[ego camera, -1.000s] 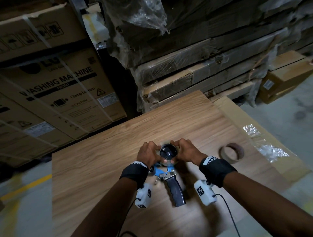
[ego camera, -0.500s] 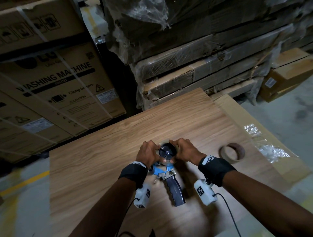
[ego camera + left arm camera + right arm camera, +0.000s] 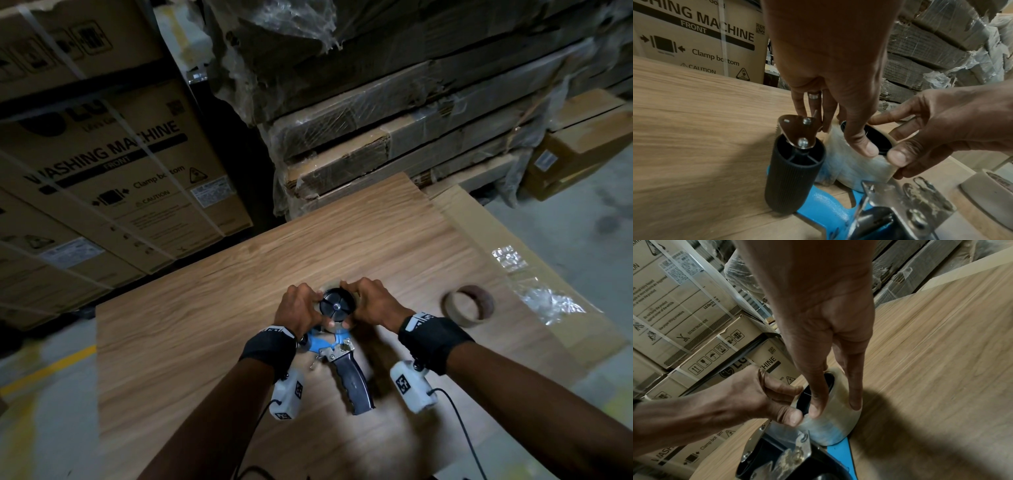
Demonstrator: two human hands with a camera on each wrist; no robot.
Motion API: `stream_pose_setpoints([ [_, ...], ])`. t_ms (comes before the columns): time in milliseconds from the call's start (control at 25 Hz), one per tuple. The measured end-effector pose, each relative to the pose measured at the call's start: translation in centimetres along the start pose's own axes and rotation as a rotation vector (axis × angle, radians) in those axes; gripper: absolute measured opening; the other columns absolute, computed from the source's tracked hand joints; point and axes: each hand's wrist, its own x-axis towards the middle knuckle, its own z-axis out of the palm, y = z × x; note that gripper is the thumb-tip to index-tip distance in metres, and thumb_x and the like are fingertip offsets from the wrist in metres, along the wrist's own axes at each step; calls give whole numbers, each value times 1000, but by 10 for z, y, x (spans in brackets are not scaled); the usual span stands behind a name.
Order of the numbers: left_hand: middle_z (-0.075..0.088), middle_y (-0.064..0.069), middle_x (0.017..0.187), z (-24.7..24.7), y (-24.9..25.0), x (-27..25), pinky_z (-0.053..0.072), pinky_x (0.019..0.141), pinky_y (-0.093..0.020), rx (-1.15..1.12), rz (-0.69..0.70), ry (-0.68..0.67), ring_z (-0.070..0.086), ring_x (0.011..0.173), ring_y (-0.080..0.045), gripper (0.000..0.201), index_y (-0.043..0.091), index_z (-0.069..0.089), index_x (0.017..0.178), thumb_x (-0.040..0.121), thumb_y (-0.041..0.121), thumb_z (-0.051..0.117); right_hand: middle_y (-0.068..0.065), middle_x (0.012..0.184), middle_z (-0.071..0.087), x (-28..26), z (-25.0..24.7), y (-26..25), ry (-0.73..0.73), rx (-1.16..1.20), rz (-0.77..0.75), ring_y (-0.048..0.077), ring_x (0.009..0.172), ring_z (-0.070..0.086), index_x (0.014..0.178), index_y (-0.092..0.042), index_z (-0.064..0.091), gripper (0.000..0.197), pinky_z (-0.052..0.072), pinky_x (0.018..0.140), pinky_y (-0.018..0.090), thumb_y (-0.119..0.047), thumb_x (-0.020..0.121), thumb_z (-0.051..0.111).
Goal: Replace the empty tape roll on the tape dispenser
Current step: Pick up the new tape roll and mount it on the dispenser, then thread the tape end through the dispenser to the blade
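Both hands grip the tape roll (image 3: pixel 855 164) on the dispenser (image 3: pixel 337 346) at table (image 3: pixel 205 308) centre: left hand (image 3: pixel 298 308) at 9 o'clock, right hand (image 3: pixel 375 301) at 3. Empty core (image 3: pixel 468 305) lies further at 3 o'clock; cartons (image 3: pixel 113 164) stand at 11, wrapped boxes (image 3: pixel 394 144) at 1.

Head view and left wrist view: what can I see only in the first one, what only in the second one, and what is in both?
Only the head view shows the dispenser's black handle and both wrist cameras.

Only the left wrist view shows the ribbed black roller, its metal bracket, and that the new roll is clear tape.

Both show the left hand and right hand gripping that roll on the blue tape dispenser, with the empty core lying apart on the wooden board.
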Motion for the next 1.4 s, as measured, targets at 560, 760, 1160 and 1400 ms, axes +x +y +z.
stream_pose_setpoints([
  [560, 72, -5, 103, -6, 3, 3, 52, 77, -32, 39, 49, -20, 66, 97, -22, 90, 24, 74, 114, 34, 65, 77, 3, 128, 63, -2, -10, -4, -23, 77, 22, 19, 115, 63, 130, -23, 64, 113, 56, 98, 32, -48, 23, 90],
  [760, 69, -10, 121, -9, 5, -17, 53, 89, -37, 117, 81, 31, 64, 109, -30, 82, 31, 65, 130, 57, 61, 82, 4, 136, 63, -13, -9, -4, -32, 84, -25, 21, 125, 60, 142, -28, 55, 118, 51, 105, 34, -54, 32, 90],
  [1160, 57, -5, 140, -4, -22, -64, 45, 101, -40, 199, 335, 294, 49, 129, -29, 25, 23, 71, 100, 82, 40, 66, 11, 118, 69, -74, -8, -6, -6, 274, -3, 21, 96, 70, 155, -24, 34, 87, 61, 80, 37, -32, 83, 81],
  [1400, 31, -11, 160, -4, -23, -65, 42, 108, -43, 433, 341, 130, 30, 146, -33, 46, 26, 68, 122, 83, 49, 58, -6, 99, 72, -114, 11, -15, -64, 213, -36, -8, 76, 67, 141, -27, 33, 94, 56, 74, 17, -39, 68, 90],
])
